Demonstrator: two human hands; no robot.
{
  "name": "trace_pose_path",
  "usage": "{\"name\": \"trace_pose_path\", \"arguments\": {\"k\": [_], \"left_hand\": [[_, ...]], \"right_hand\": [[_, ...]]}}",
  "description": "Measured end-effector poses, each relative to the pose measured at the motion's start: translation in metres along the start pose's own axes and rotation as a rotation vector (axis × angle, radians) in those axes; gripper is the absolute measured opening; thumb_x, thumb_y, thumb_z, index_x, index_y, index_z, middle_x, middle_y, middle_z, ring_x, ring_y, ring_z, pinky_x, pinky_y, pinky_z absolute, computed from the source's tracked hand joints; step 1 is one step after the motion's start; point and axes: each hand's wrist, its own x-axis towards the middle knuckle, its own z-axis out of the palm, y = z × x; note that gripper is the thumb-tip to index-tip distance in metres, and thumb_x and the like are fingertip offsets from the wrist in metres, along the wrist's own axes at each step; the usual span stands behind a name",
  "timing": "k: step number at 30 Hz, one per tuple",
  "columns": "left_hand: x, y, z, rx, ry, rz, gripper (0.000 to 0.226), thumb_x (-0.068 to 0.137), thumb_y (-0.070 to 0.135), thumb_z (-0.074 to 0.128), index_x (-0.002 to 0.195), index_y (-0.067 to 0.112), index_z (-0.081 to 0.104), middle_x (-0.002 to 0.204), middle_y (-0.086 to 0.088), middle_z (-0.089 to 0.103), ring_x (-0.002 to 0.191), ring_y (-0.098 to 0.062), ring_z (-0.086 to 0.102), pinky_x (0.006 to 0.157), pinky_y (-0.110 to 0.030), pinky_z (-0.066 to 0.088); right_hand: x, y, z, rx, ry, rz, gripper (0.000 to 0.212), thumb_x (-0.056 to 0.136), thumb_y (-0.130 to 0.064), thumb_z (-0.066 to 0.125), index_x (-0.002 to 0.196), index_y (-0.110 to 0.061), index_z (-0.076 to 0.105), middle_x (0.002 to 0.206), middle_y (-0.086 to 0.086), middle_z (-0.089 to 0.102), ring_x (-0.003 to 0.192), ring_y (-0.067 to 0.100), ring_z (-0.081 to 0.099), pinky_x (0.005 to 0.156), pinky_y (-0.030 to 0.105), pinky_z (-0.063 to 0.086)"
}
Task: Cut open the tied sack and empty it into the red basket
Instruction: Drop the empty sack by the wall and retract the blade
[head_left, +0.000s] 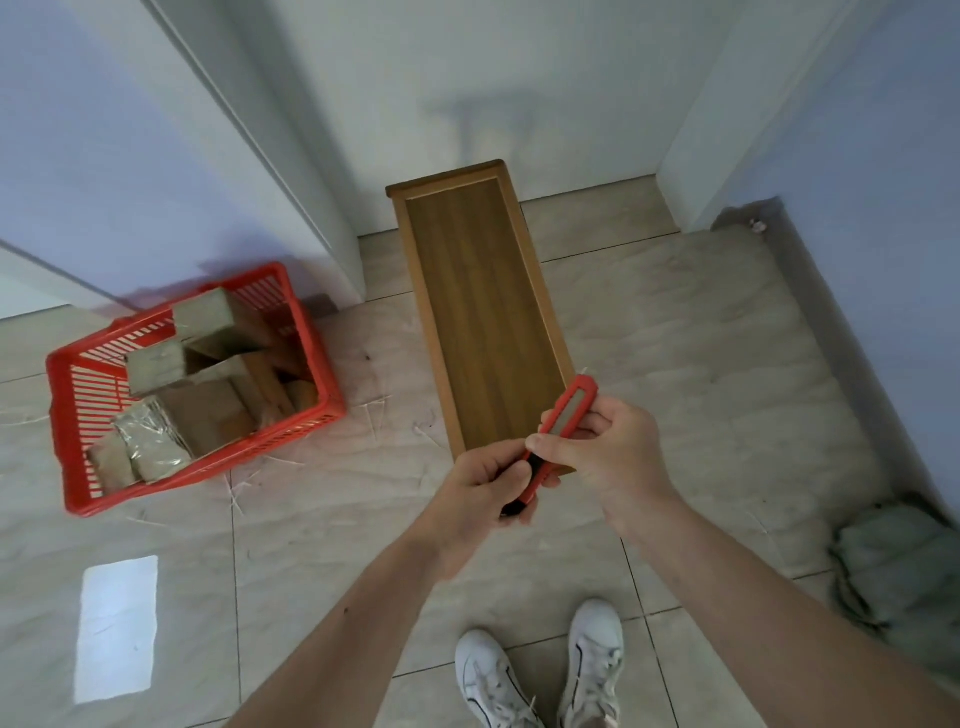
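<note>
red plastic, a box cutter (558, 441), gripped low on its black end by the left hand (480, 488) and pinched partway up its body by the thumb and fingers of the right hand (605, 447), both closed on it, held in the air over the near end of a long wooden tabletop (483, 312). long axis running from lower left to upper right, tip end aimed up and away toward the far right; blade too small to make out, so extended or retracted cannot be told. off to the left on the tiled floor (311, 545), the red basket (67, 415), already holding taped cardboard parcels (156, 441). at the right edge on the floor, a slumped grey-green sack (893, 566), seemingly limp. risks from here: fingers close to the slider and blade channel, so a slip while working the blade could nick the right hand; left extended, a careless set-down could cut or fall toward the white shoes (545, 670).
</note>
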Motion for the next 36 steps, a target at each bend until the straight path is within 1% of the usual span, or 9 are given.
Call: {"name": "trace_pose_path", "arguments": {"k": [6,12,15,17,20,24,27,29,36], "left_hand": [[0.000,-0.008,-0.013,-0.026,-0.015,-0.015,0.031,0.106,0.005,0.040,0.127,0.006,0.062,0.102,-0.015,0.067,0.062,-0.010,0.051,0.056,-0.018,0.035],[0.004,-0.012,-0.020,-0.011,0.021,-0.096,0.030,0.106,0.006,0.041,0.124,0.012,0.065,0.084,-0.001,0.069,0.060,-0.005,0.055,0.058,-0.020,0.038],[0.010,-0.014,-0.028,0.082,0.077,-0.189,0.036,0.105,0.006,0.044,0.115,0.033,0.066,0.084,0.000,0.064,0.067,-0.003,0.061,0.060,-0.019,0.045],[0.016,-0.017,-0.032,0.143,0.094,-0.245,0.037,0.103,0.006,0.047,0.116,0.034,0.067,0.093,0.000,0.066,0.076,-0.006,0.063,0.062,-0.019,0.049],[0.028,-0.023,-0.034,0.213,0.303,-0.315,0.030,0.097,0.011,0.060,0.126,0.018,0.064,0.102,-0.003,0.067,0.081,-0.012,0.067,0.064,-0.018,0.055],[0.046,-0.040,-0.038,0.270,0.627,-0.329,0.021,0.087,0.018,0.075,0.098,0.014,0.058,0.096,-0.006,0.067,0.076,-0.017,0.073,0.058,-0.021,0.056],[0.058,-0.051,-0.037,0.386,0.712,-0.304,0.020,0.083,0.022,0.079,0.089,0.019,0.060,0.090,-0.004,0.068,0.078,-0.022,0.072,0.060,-0.030,0.056],[0.065,-0.055,-0.037,0.470,0.751,-0.302,0.024,0.080,0.027,0.080,0.095,0.019,0.064,0.097,-0.002,0.068,0.084,-0.021,0.068,0.067,-0.034,0.056],[0.075,-0.074,-0.037,0.594,0.754,-0.315,0.036,0.081,0.030,0.080,0.112,0.018,0.066,0.105,0.000,0.066,0.095,-0.017,0.063,0.074,-0.025,0.049]], "right_hand": [[0.007,0.006,0.013,-0.055,-0.044,0.027,0.043,0.063,0.005,0.089,0.098,-0.008,0.067,0.090,0.004,0.075,0.075,0.017,0.075,0.054,0.030,0.058],[0.019,0.018,0.019,-0.134,-0.063,0.028,0.037,0.065,-0.003,0.090,0.093,-0.012,0.068,0.087,0.001,0.076,0.080,0.014,0.075,0.065,0.030,0.060],[0.030,0.028,0.014,-0.144,-0.034,0.073,0.022,0.076,-0.018,0.085,0.091,-0.013,0.070,0.085,0.002,0.076,0.084,0.016,0.075,0.077,0.030,0.059],[0.037,0.035,0.010,-0.075,0.000,0.143,0.014,0.089,-0.021,0.073,0.095,-0.009,0.067,0.091,0.011,0.074,0.086,0.021,0.075,0.078,0.032,0.062],[0.049,0.047,0.003,-0.084,0.030,0.229,0.014,0.096,-0.019,0.064,0.101,-0.006,0.062,0.095,0.014,0.072,0.082,0.021,0.075,0.079,0.036,0.062],[0.067,0.062,0.004,0.014,0.047,0.348,0.012,0.098,-0.014,0.062,0.104,-0.004,0.063,0.097,0.015,0.073,0.086,0.022,0.075,0.080,0.038,0.061],[0.079,0.071,0.007,-0.091,0.113,0.345,0.010,0.096,-0.016,0.065,0.103,-0.009,0.066,0.095,0.009,0.070,0.088,0.018,0.071,0.076,0.035,0.061],[0.086,0.077,0.007,-0.150,0.191,0.322,0.014,0.092,-0.017,0.070,0.103,-0.008,0.068,0.089,0.007,0.069,0.084,0.017,0.068,0.076,0.035,0.061],[0.097,0.095,0.008,-0.209,0.336,0.293,0.016,0.084,-0.011,0.079,0.096,-0.001,0.074,0.072,0.008,0.070,0.064,0.016,0.069,0.068,0.030,0.060]]}}
